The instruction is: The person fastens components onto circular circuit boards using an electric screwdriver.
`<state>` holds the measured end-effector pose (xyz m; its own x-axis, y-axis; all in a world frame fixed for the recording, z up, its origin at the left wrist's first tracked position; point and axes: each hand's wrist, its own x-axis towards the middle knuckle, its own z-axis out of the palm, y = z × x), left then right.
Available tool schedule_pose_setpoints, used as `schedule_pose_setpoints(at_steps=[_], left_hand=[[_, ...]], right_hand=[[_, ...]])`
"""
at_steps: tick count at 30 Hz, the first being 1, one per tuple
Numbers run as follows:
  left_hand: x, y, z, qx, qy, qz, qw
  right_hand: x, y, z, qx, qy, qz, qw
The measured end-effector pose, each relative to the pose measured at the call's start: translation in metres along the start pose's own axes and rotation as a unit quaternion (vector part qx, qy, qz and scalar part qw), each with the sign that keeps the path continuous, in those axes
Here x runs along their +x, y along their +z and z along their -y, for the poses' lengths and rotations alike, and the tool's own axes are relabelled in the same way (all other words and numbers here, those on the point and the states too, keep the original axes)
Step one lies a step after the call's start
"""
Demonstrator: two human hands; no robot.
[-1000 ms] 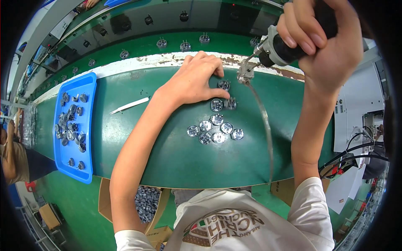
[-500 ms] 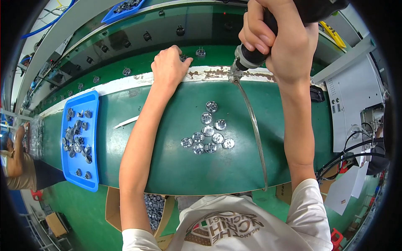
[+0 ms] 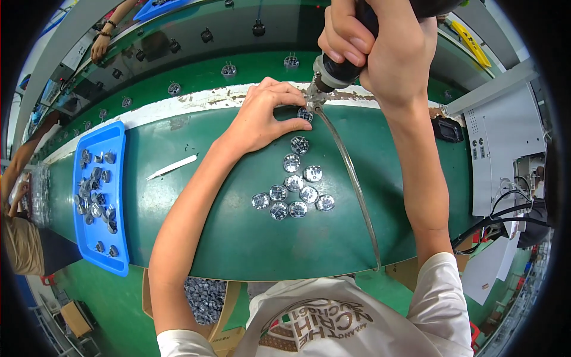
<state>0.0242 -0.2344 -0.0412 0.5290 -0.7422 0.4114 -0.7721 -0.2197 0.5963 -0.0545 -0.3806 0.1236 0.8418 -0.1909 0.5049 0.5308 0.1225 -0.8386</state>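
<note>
My left hand (image 3: 262, 116) pinches a small round electronic part (image 3: 305, 115) between thumb and fingers at the table's far edge. Gripped in my right hand (image 3: 399, 56) is a black power screwdriver (image 3: 348, 68), partly cut off by the top of the picture. Its metal nose (image 3: 316, 92) is right at the held part; I cannot tell whether they touch. From the nose a clear tube (image 3: 352, 175) runs down over the green table (image 3: 238, 238). Several similar round parts (image 3: 294, 182) with circuit boards lie in a loose group between my forearms.
At the left stands a blue tray (image 3: 122, 196) of more parts; white tweezers (image 3: 172, 167) lie beside it. Beyond the pale ledge (image 3: 196, 106), spaced parts (image 3: 229, 69) stand on a green strip. Another person's hand (image 3: 101, 46) reaches in at upper left. A grey machine (image 3: 502, 143) stands right.
My left hand has moved right and nearer, bringing a round part from the green strip to the screwdriver's nose. My right hand has shifted slightly left with the screwdriver. Another person's hand has appeared upper left.
</note>
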Motion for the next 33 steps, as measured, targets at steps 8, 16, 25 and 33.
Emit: schedule_pose_setpoints(at_steps=[8,16,25,33], left_hand=[[0.002,0.003,0.005,-0.002,0.004,0.006,1.0],[0.003,0.004,0.005,-0.005,-0.004,0.01,1.0],[0.0,0.001,0.002,0.011,-0.033,0.026,0.999],[-0.002,0.004,0.004,0.015,-0.064,0.041,0.997]], right_hand=[[-0.002,0.005,-0.009,-0.018,0.003,0.003,1.0],[-0.001,0.005,-0.015,-0.021,0.005,0.006,1.0],[0.002,0.01,-0.022,-0.029,0.014,0.005,0.999],[0.012,0.009,-0.031,-0.021,0.015,0.016,1.0]])
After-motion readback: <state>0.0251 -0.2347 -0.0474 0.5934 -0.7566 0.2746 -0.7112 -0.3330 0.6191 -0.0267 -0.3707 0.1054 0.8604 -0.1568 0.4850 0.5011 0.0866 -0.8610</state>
